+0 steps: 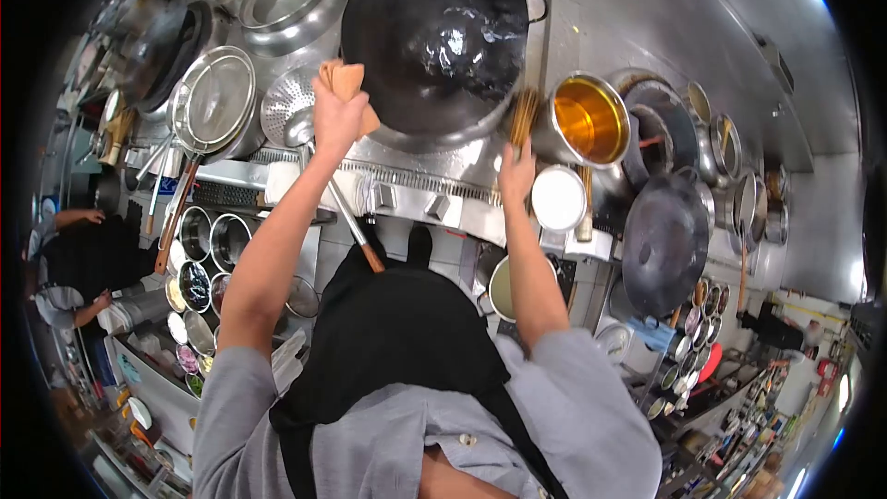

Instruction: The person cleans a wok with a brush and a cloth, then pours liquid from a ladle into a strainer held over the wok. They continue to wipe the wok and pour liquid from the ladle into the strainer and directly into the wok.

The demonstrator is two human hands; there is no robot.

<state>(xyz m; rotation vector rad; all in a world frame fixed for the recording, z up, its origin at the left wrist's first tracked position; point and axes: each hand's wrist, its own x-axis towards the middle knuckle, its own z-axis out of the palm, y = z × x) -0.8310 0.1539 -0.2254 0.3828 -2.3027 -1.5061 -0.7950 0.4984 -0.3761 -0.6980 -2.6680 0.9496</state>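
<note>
A large dark wok (407, 46) sits on the range in front of me, with a shiny wet patch inside. My left hand (340, 118) is closed around a folded tan cloth (347, 81) at the wok's near left edge. On the other side, my right hand (517, 173) grips a bamboo wok brush (525, 115), bristles upward, beside the wok's right rim. Left of my left hand lie a perforated skimmer (280, 109) and a ladle (344, 208), whose wooden-ended handle reaches toward me. A metal pot (553, 134) of amber liquid stands right of the brush.
Wire-mesh strainers (214, 97) rest at the left. A white round container (559, 199) and a second wok (665, 245) are at the right. Several ingredient containers (196, 285) line the lower left. Another person (88, 254) stands at the far left.
</note>
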